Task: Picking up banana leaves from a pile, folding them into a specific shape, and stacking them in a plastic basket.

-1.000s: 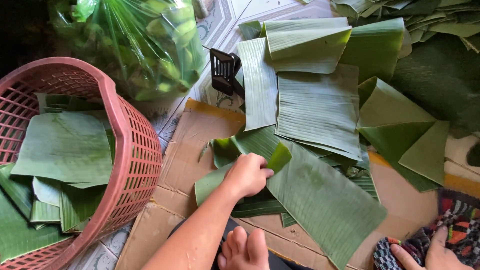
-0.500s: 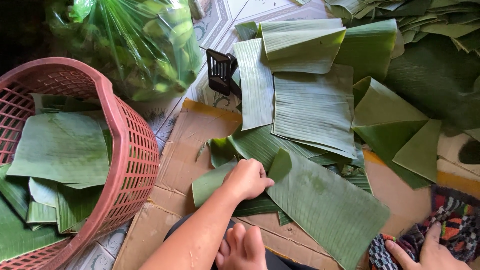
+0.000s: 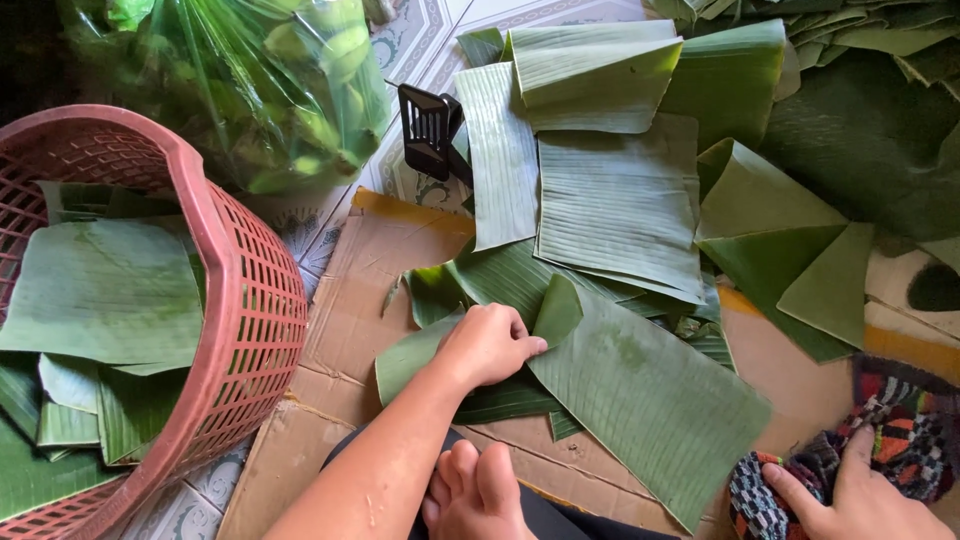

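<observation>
My left hand (image 3: 490, 343) rests closed on a banana leaf piece (image 3: 640, 390) that lies on flattened cardboard (image 3: 350, 320), pinching its upturned edge. More cut banana leaves (image 3: 615, 200) lie stacked just beyond it. My right hand (image 3: 860, 490) is at the bottom right corner, gripping a multicoloured woven cloth (image 3: 880, 430). My bare foot (image 3: 470, 495) shows below the left hand.
A red plastic basket (image 3: 250, 300) at the left holds several banana leaf pieces (image 3: 100, 300). A clear bag of green produce (image 3: 250, 80) stands behind it. A small black plastic object (image 3: 430, 130) lies on the tiled floor. Folded leaves (image 3: 790, 250) and a leaf heap (image 3: 880, 60) fill the right.
My left hand has stayed on the leaf, shifting its grip slightly. My right hand has come a little further into view on the cloth.
</observation>
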